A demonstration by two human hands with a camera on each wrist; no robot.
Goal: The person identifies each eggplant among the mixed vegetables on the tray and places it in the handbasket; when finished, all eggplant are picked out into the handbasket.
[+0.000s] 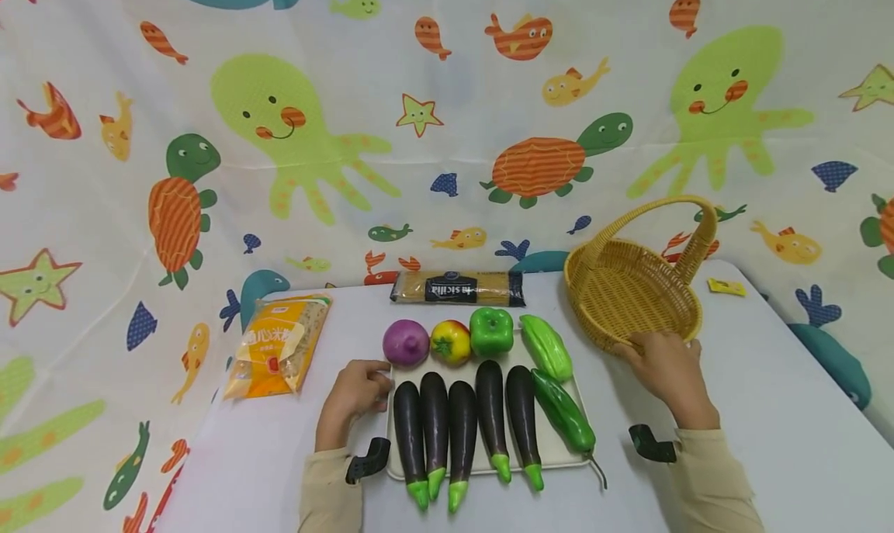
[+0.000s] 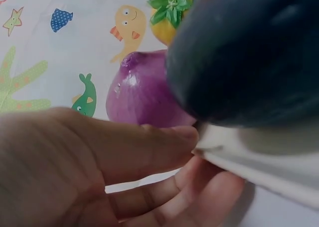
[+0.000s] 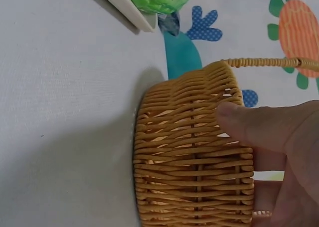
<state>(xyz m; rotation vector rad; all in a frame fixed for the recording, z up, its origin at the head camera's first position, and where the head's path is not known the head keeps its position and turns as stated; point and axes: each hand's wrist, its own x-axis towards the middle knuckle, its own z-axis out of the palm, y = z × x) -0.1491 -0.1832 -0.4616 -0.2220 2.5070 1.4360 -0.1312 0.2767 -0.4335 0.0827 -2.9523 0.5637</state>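
Note:
My left hand (image 1: pixel 356 393) pinches the left edge of a shallow cream tray (image 1: pixel 554 449); in the left wrist view the thumb (image 2: pixel 154 147) lies above the rim and the fingers below. Several dark eggplants (image 1: pixel 462 432) with green stem ends lie on the tray, tips over its front edge. Behind them sit a purple onion (image 1: pixel 406 343), a red-yellow tomato-like vegetable (image 1: pixel 450 342) and a green bell pepper (image 1: pixel 492 332). A light green, ridged vegetable (image 1: pixel 546 347) and a long green pepper (image 1: pixel 564 413) lie at the right. My right hand (image 1: pixel 667 370) grips the near rim of a wicker basket (image 3: pixel 194 152).
Behind the tray lies a pack of pasta (image 1: pixel 457 288). An orange food bag (image 1: pixel 279 345) lies at the left, and a small yellow packet (image 1: pixel 726 287) at the back right. A patterned cloth (image 1: pixel 447 145) hangs behind the white table (image 1: pixel 803 409). The basket's handle (image 1: pixel 663 203) stands upright.

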